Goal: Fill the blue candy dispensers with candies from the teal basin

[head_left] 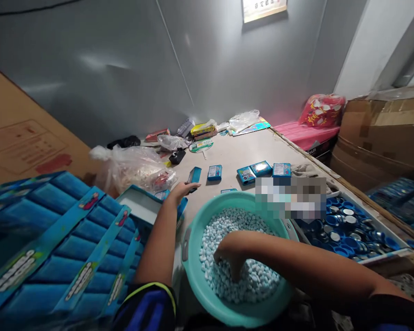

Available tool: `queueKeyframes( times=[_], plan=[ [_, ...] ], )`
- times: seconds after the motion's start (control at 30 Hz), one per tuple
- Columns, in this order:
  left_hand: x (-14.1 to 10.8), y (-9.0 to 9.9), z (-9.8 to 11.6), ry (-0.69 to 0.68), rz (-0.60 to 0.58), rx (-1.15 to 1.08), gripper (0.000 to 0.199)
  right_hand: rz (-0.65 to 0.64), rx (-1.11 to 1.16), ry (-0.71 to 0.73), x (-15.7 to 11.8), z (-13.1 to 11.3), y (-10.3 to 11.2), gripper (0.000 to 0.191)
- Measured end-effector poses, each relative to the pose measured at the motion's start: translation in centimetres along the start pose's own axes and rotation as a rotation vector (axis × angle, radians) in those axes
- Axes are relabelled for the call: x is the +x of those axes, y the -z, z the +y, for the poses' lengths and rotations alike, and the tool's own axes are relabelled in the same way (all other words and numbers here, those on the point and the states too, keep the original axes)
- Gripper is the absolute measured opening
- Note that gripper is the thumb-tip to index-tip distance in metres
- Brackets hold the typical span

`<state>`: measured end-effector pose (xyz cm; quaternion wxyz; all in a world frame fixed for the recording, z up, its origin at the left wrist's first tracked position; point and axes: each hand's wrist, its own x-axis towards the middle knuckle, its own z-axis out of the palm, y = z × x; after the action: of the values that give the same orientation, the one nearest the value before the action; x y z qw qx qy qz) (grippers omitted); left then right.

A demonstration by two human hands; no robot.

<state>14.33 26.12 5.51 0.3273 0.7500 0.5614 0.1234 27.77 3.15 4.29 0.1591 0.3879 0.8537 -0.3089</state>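
- Pellets (258, 276), pale blue and white, lie heaped inside the round teal basin, on the near side of the scene.
- Grey wall (124, 69) behind everything, with a lit sign (265, 8) high up, cut off by the top edge.
- Pale surface (231, 149) running back to the wall, carrying the loose things.
- Large cardboard boxes: one (20, 128) at far left, another (382, 133) at far right.
- Blue packs (79, 257) in banded rows, filling the lower left.
- Teal basin (196, 280), grey grips on its sides, directly in front of the person.
- White-edged tray (386, 255) to the right of the basin, full of blue and silvery caps (348, 220); a blurred patch hides what lies just behind it.
- Clear plastic bag (127, 165) at the left of the surface, contents unclear.
- Red patterned bundle (322, 110) on something pink, beyond the right edge.
- Right hand (231, 255) sunk in the pellets, wrist bent down; its fingertips are buried, so I cannot tell whether they pinch anything.
- Left hand (184, 189) left of the basin, thumb and fingers closed on a small blue box (195, 174).
- Other small blue boxes (214, 173) beyond the basin, two of them touching.
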Motion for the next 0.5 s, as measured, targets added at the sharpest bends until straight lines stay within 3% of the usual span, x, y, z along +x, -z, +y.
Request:
queueKeyframes(
  times=[0.1,0.17,0.23,0.37,0.5],
  plan=[
    [-7.5,0.4,-1.3,-0.151,0.044,-0.244,0.085,0.213,-0.061,-0.044,-1.6,-1.2,-2.8,0.061],
    [-12.0,-1.2,-2.0,-0.272,0.136,-0.552,0.098,0.365,-0.074,-0.032,-2.6,-1.4,-5.2,0.045],
    [-14.8,-3.6,-2.4,-0.302,0.147,-0.767,0.094,0.445,-0.071,0.009,-3.5,-1.2,-7.0,0.038],
    [-15.9,-7.6,-1.6,-0.234,0.084,-0.889,0.073,0.521,0.036,-0.032,-4.7,0.6,-6.9,0.034],
    [-15.2,-8.8,-0.5,-0.185,0.085,-0.963,0.064,0.616,0.040,-0.291,-3.6,4.0,-4.3,0.045]
  ],
)
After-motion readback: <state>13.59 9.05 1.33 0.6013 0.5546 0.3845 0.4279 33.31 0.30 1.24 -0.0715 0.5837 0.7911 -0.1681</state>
